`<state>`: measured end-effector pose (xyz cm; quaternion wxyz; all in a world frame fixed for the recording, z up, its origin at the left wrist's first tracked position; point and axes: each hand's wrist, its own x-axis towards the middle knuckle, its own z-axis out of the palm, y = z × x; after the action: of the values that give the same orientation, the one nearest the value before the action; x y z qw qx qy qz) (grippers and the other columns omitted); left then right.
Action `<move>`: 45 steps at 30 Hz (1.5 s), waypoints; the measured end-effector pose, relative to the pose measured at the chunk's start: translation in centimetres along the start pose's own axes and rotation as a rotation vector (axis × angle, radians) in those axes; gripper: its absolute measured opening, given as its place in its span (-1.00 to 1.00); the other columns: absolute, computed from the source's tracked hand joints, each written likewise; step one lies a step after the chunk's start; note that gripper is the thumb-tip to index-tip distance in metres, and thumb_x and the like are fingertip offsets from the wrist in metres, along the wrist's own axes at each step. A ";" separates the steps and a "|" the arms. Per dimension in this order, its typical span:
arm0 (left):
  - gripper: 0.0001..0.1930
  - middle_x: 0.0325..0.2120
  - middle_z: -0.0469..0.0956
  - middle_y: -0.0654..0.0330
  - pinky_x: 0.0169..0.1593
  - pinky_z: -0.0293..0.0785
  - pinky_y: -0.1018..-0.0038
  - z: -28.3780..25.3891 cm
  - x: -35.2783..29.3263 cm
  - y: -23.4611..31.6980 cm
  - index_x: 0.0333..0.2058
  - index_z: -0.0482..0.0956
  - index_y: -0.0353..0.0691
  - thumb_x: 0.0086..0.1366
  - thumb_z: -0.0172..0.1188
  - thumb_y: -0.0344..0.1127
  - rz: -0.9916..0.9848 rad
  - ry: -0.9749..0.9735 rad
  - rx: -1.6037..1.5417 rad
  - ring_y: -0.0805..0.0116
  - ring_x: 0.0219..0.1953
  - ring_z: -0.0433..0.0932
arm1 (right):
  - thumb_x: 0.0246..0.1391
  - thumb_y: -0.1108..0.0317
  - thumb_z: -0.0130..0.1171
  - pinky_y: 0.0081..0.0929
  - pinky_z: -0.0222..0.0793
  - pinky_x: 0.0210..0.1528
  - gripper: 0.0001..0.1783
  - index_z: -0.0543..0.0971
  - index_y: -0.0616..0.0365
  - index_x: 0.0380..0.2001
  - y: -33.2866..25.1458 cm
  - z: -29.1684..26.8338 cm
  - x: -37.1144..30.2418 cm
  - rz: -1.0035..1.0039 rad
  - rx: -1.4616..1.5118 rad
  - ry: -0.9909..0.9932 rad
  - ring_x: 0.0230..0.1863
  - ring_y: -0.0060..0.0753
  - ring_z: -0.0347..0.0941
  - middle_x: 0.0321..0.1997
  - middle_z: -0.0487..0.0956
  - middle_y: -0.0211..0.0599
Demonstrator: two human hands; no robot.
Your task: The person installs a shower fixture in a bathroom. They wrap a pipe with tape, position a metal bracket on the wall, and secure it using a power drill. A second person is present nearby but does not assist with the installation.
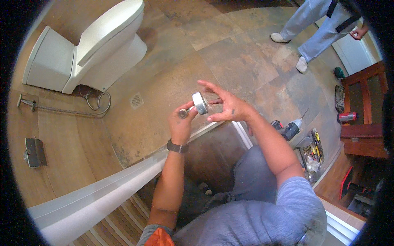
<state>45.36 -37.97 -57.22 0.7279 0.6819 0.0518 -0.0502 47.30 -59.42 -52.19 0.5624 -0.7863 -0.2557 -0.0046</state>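
Note:
My left hand [180, 124], with a dark watch on the wrist, pinches a short silvery-white cylinder [200, 102], perhaps a metal fitting or a roll. Also in that hand is a thing with a round, dull metal end [183, 113]; the rest of it is hidden by the fingers. Just right of the cylinder, my right hand [233, 107] is open, its fingers spread and curved toward it. Whether a fingertip touches the cylinder I cannot tell. Both hands are above the tiled floor [164, 119], in front of my bent knees.
A white toilet [106, 37] stands at far left, near a hose sprayer [65, 107]. A white frame edge [123, 180] runs beside my left arm. To the right lie a power drill [291, 129] and a tool tray [314, 153]. A person [314, 28] stands at far right.

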 end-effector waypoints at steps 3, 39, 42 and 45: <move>-0.71 -0.12 0.69 0.14 -0.01 0.55 0.45 0.1 -0.3 0.6 -0.05 0.68 -0.40 0.26 0.41 -0.45 0.014 -0.015 0.043 0.41 -0.11 0.63 | 0.16 -0.24 0.30 -0.19 0.47 0.18 0.04 0.13 0.07 0.51 -1.3 -1.5 1.4 0.621 0.236 -0.051 0.15 -0.17 0.53 0.10 0.59 0.05; -0.68 -0.11 0.70 0.10 0.05 0.53 0.41 0.9 -0.3 -0.1 -0.02 0.69 -0.38 0.25 0.40 -0.42 0.108 -0.032 0.101 0.36 -0.07 0.64 | 0.22 -0.36 0.18 -0.31 0.59 -0.12 -0.21 0.55 0.13 0.17 0.2 0.3 -0.7 0.054 0.245 0.093 -0.21 -0.29 0.65 -0.12 0.69 -0.12; -0.71 -0.13 0.69 0.13 0.04 0.53 0.41 1.2 -0.3 0.3 -0.05 0.68 -0.38 0.26 0.38 -0.45 0.094 -0.057 0.111 0.38 -0.10 0.62 | 0.21 -0.23 0.25 -0.34 0.60 -0.14 -0.27 0.54 0.13 0.19 1.7 -0.9 -0.4 0.352 0.354 -0.108 -0.14 -0.27 0.62 -0.05 0.67 -0.15; -0.76 -0.15 0.65 0.18 0.02 0.53 0.39 1.2 -0.2 -0.1 -0.08 0.65 -0.40 0.27 0.33 -0.51 0.041 -0.026 0.044 0.39 -0.12 0.60 | 0.13 0.04 0.44 -0.39 0.60 -0.12 -0.29 0.48 0.14 0.25 2.5 -2.3 0.2 0.569 0.406 -0.183 -0.01 -0.33 0.58 0.04 0.63 -0.15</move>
<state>45.18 -39.18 -57.25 0.7141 0.6980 0.0272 -0.0455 49.15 -62.01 -53.52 0.6606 -0.6954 -0.0715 0.2737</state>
